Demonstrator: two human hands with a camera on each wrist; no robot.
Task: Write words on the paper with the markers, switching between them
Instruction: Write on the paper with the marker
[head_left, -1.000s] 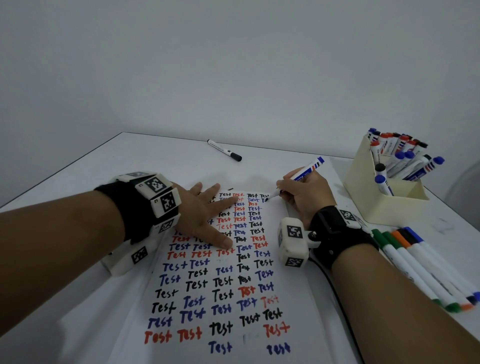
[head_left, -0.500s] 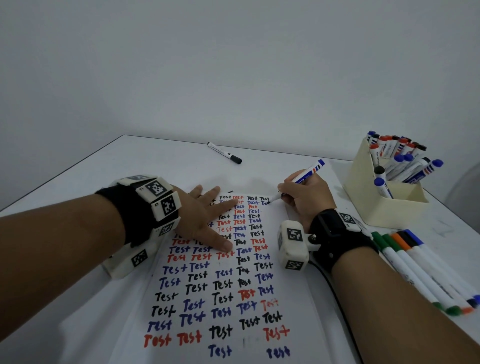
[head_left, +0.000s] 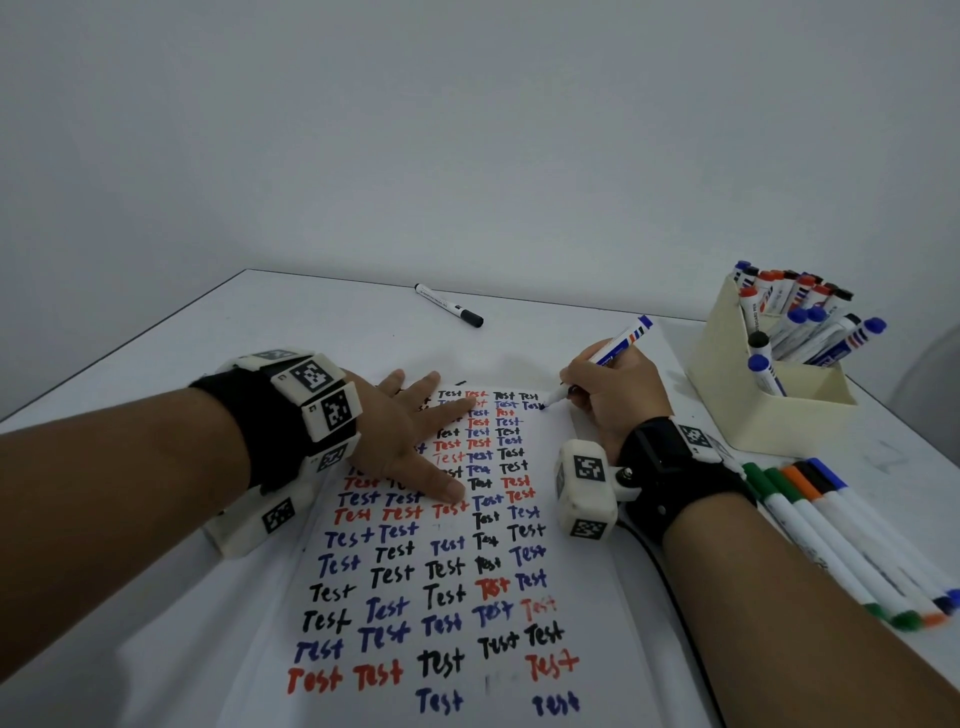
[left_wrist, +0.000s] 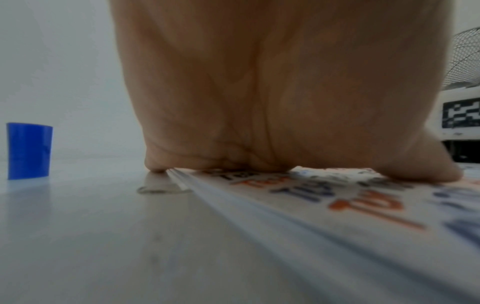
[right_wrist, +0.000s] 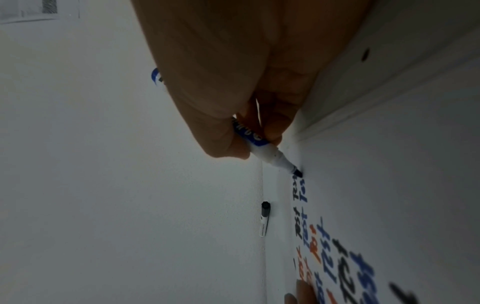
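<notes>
Right hand (head_left: 615, 395) pinches marker (head_left: 605, 361) (tip on paper (head_left: 457, 582)).

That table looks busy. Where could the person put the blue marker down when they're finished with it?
Bare table lies beyond the paper, left of the black marker, and left of the left hand, though a blue cap stands there. The right is crowded: the marker box and a row of markers by the right hand.

I see the white paper (head_left: 582, 582) covered in black, blue and red-orange words, a cream box (head_left: 727, 384), a blue cap (left_wrist: 28, 151), and a white bench (head_left: 322, 332).
</notes>
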